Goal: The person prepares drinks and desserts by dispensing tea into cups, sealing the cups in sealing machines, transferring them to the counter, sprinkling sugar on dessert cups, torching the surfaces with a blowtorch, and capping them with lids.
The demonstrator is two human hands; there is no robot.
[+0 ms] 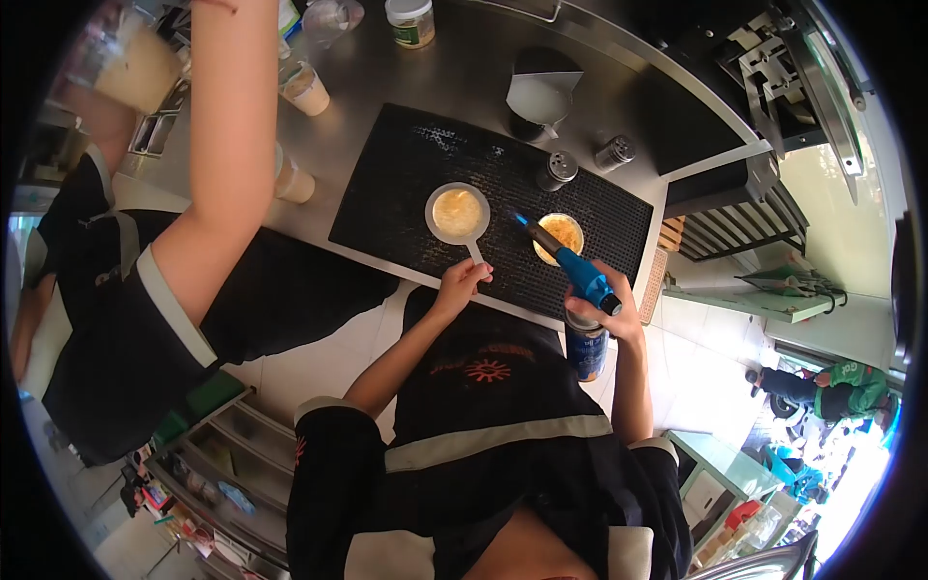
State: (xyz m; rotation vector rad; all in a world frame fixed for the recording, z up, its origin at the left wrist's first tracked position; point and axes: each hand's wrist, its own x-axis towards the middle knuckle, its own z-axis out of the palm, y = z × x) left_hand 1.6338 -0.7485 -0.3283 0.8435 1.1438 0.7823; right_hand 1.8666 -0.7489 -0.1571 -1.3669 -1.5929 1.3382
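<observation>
The metal tabletop carried a black perforated mat, smeared with pale residue towards the back. Two shakers stood at the mat's far right, one on it and one just beyond; a metal jug stood behind. A lidded jar was near the far edge, and two filled drinks were at the left. Below lay pale floor tiles, with laden shelves at lower left and a bright opening at right, where a person in green could be seen.

On the mat sat a cup with a golden, browned top. The wearer's right hand was wrapped around a blue torch on a can, its small flame above the cup's edge. The left hand was closed, fingers pinching the handle of a pale round tool over the mat, left of the cup.

The torch's nozzle hid part of the cup, and the right hand covered the can's top. Whether the yellowish stuff in the round tool lay in it or beneath it could not be told. A co-worker's raised arm ran out at the top edge — its hand was cut off — and a container beside it was blurred.
</observation>
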